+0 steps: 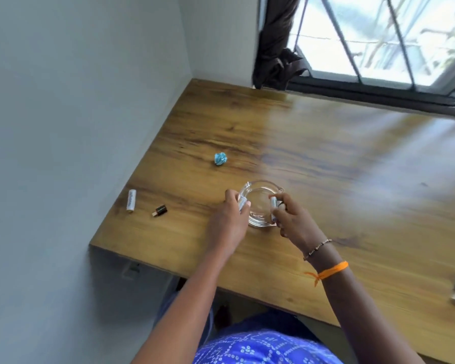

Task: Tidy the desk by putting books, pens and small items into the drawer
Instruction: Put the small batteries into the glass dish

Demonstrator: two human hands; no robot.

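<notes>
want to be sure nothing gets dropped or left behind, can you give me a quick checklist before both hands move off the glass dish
1. Left hand grips a white tube: ok, fingers are curled round it.
2. Right hand grips another white tube: ok, though the frame is blurred.
3. Glass dish sits flat on the desk, well in from the edge: ok.
4. Dish contents: cannot tell, the glass is clear and partly covered by the hands.
5. Loose items to collect: not ok, a white tube, a small black piece and a blue crumpled ball lie on the desk.
6. Drawer open and ready: cannot tell, none in view.
</notes>
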